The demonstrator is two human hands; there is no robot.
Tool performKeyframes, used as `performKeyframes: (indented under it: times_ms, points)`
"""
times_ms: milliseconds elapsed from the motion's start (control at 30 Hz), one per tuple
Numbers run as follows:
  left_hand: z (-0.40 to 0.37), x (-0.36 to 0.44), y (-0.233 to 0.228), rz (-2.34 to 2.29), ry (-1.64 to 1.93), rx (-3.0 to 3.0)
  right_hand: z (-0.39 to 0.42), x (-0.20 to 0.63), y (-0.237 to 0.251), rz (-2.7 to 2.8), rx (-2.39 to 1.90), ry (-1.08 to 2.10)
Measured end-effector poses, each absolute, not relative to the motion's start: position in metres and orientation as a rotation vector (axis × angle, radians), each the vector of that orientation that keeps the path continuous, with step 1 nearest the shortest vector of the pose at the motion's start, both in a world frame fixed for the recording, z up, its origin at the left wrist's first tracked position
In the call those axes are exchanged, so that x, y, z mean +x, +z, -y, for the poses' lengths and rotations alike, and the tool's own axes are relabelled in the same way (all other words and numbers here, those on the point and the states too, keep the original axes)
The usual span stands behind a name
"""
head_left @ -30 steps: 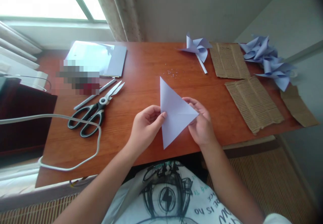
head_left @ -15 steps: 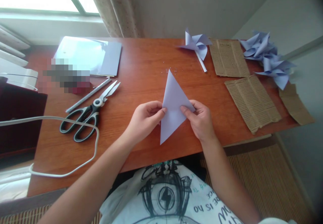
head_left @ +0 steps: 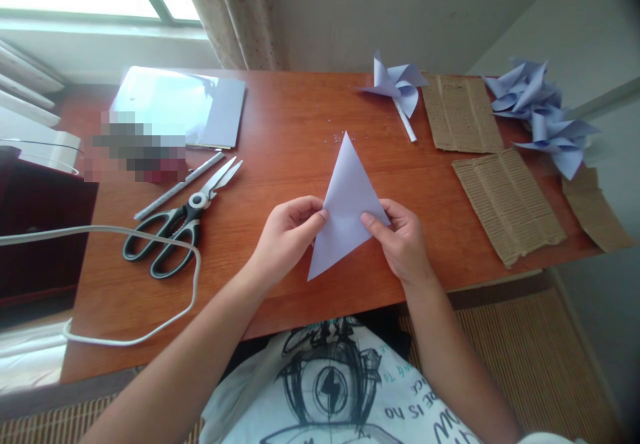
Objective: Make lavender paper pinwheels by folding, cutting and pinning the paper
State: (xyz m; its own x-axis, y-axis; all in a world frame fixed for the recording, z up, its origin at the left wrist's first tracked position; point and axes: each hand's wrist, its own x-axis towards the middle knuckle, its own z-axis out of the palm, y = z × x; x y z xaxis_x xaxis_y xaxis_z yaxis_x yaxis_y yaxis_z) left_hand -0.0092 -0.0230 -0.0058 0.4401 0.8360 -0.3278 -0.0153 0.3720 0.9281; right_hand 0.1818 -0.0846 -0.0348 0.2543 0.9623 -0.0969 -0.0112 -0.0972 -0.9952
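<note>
A pale lilac sheet of paper [head_left: 345, 211], folded into a triangle, is held between my two hands above the table's front half. My left hand [head_left: 293, 227] pinches its left edge, thumb on top and fingers underneath. On the other side, my right hand [head_left: 400, 234] grips the right corner with the thumb pressed flat on the paper. One point of the triangle faces away from me and another hangs toward the near left. The fingertips behind the paper are hidden.
Scissors [head_left: 187, 221] lie at the left beside a rolled paper stick [head_left: 180, 185] and a white cable [head_left: 197, 277]. A paper pinwheel [head_left: 397, 84], more pinwheels [head_left: 530, 94] and cardboard pieces [head_left: 510, 207] occupy the right. A shiny folder [head_left: 227, 114] lies back left, near a blurred patch.
The folded paper has turned slightly clockwise, its near corner swinging left and its far tip right. Both hands keep their hold. The whole view has shifted a little.
</note>
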Motion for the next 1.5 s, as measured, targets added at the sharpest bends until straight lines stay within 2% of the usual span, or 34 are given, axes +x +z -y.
performKeyframes:
  times_ms: [333,400,533,600,767,1500]
  points:
    - [0.025,-0.007,-0.007,-0.908,0.667,1.067,0.081,0.178,-0.045,1.028,-1.339,0.946]
    - [0.026,-0.007,-0.008,-0.929,0.677,1.082,0.082,0.178,-0.043,1.149,-1.403,0.726]
    - [0.027,-0.007,-0.011,-0.933,0.678,1.114,0.089,0.177,-0.027,1.495,-1.540,0.032]
    - [0.028,-0.006,-0.012,-0.918,0.668,1.141,0.091,0.174,-0.014,1.706,-1.490,-0.114]
    - [0.029,-0.006,-0.012,-0.887,0.692,1.163,0.087,0.161,0.005,1.872,-1.460,-0.038]
    - [0.031,-0.009,-0.005,-0.750,0.757,1.245,0.087,0.158,0.009,1.840,-1.457,0.227]
